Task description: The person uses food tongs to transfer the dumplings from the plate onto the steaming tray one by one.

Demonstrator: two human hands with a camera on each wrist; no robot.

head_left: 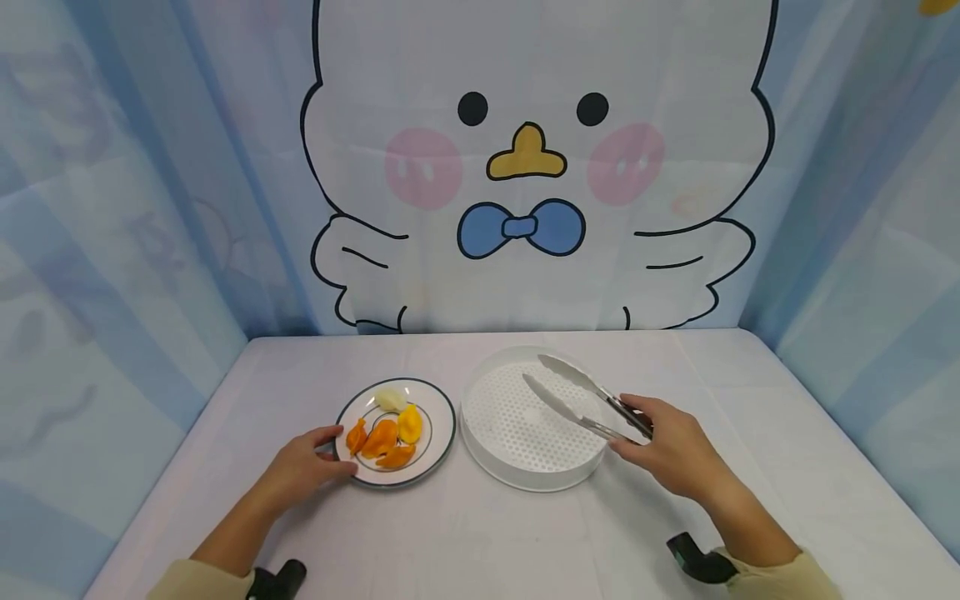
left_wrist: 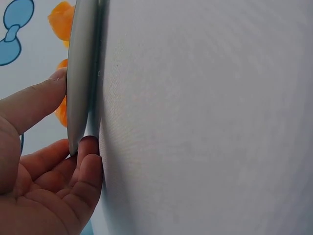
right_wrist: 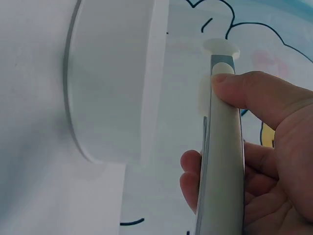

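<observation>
Plate (head_left: pixel 442 433) is pinched at its left rim by the left hand (head_left: pixel 300 462), tongs (head_left: pixel 555 402) are gripped by the right hand (head_left: pixel 678 446), tips apart. If the plate is raised by that one-sided pinch, it could be tipped and food slid off; tongs could be twisted by an uneven grip. Three orange pieces (head_left: pixel 380 437), one yellow piece (head_left: pixel 409 424) and, farther back, one pale piece (head_left: pixel 389 399) are carried on the plate; perforated floor is seen in the tray (head_left: pixel 540 481) just beside it.

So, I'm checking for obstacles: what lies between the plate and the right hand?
In the head view, the round perforated tray lies between the plate and the right hand, with the tongs held over it.
</observation>
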